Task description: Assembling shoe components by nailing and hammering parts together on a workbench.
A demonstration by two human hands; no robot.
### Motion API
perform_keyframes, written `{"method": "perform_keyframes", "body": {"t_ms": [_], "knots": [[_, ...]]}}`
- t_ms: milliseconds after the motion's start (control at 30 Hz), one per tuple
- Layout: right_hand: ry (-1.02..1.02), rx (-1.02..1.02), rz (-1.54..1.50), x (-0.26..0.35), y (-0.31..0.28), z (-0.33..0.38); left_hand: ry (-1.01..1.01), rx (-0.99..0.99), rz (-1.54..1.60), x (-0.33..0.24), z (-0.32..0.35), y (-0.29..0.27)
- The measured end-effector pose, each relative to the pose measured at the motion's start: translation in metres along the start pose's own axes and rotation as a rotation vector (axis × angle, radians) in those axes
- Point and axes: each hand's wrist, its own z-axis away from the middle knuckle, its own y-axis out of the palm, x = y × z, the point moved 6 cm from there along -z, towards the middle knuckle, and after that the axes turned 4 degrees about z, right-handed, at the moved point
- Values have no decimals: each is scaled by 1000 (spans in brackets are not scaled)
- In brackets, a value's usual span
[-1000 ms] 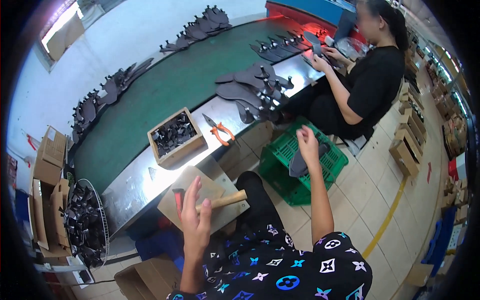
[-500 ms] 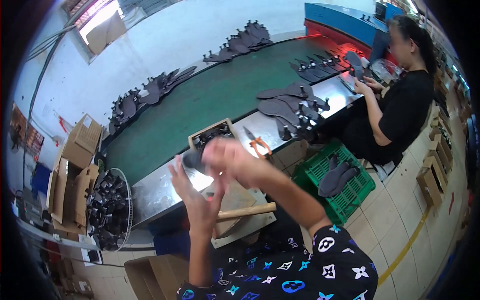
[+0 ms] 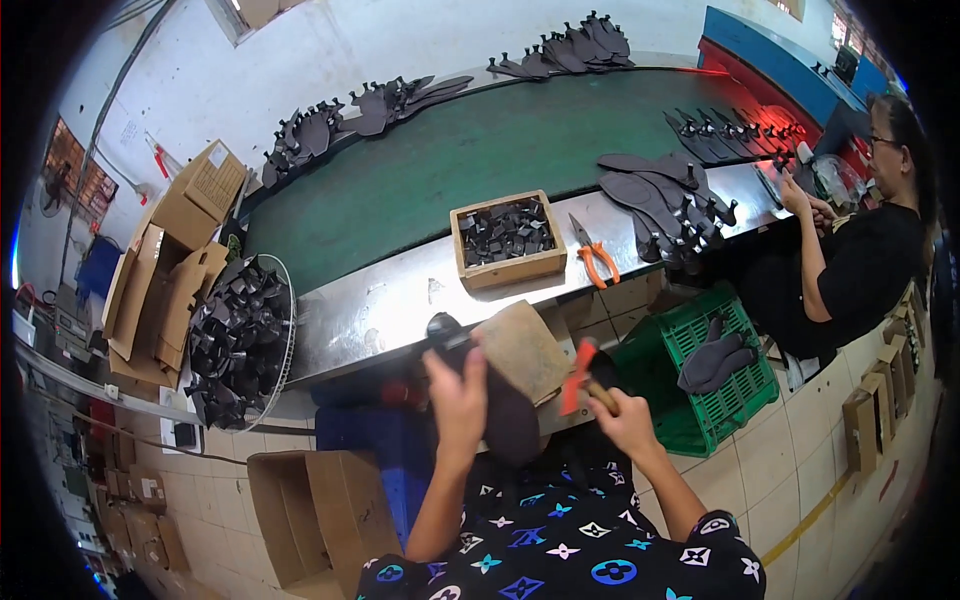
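Observation:
In my left hand point(image 3: 458, 405) is a dark grey shoe insole point(image 3: 512, 428), its wide end hanging toward my lap. A black knob-like piece point(image 3: 442, 325) shows at its far end, blurred. To the right, my right hand point(image 3: 630, 428) is closed around the wooden handle of a hammer point(image 3: 577, 378) with a red head. Between the two hands sits a worn, tan block point(image 3: 525, 345), partly behind the insole. The hammer head is just right of this block.
A wooden box point(image 3: 515, 272) of small dark parts and orange-handled pliers point(image 3: 594, 255) rest on the metal ledge point(image 3: 350, 320). Insoles lie beside the green belt point(image 3: 440, 165). Left stands a basket point(image 3: 291, 340) of black pieces; right, a green crate point(image 3: 700, 425) and a seated co-worker point(image 3: 850, 240).
My hands have parted and come down from near the wooden box. The right has taken hold of the hammer, which lay by the block. The view has shifted.

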Motion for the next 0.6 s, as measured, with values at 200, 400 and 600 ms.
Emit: {"method": "perform_keyframes", "body": {"t_ms": [200, 400, 600], "knots": [[675, -337, -905, -48, -18, 94, 138, 26, -598, 36, -23, 17], [628, -349, -1141, -33, -58, 60, 522, 99, -778, 34, -188, 65], [513, -329, -1121, -26, -64, 25, 484, 249, -1024, 66, -238, 96]]}}
